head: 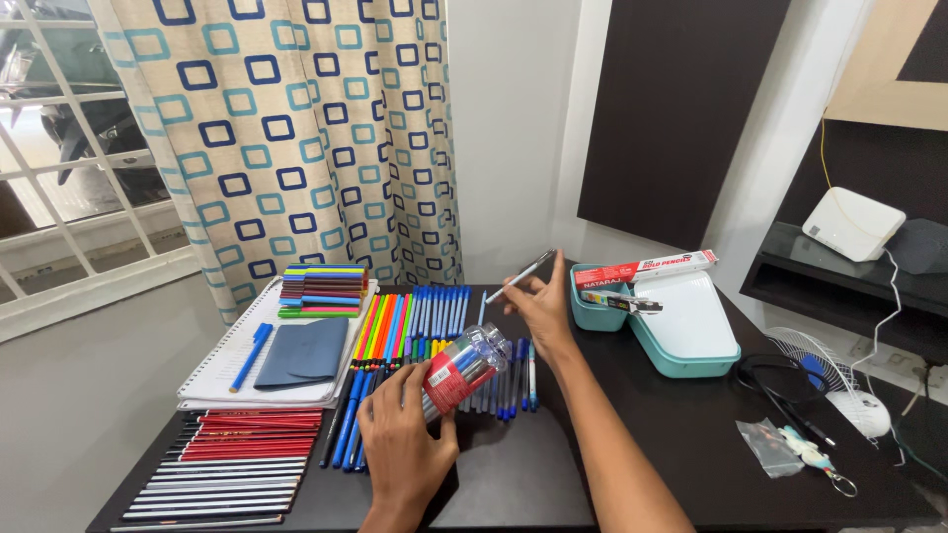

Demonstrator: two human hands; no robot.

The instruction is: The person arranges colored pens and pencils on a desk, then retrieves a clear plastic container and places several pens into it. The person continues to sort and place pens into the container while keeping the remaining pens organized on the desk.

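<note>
While the left hand (400, 434) grips a clear pen pouch (462, 370), its open mouth tilts far-right.
Right hand (541, 301) pinches one pen (520, 276) just beyond it.

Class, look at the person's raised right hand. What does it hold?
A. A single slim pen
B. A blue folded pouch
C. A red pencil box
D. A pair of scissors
A. The right hand pinches a single slim pen in its fingers, lifted above the rows of pens on the black table, while the left hand grips a clear packet of pens.
</note>
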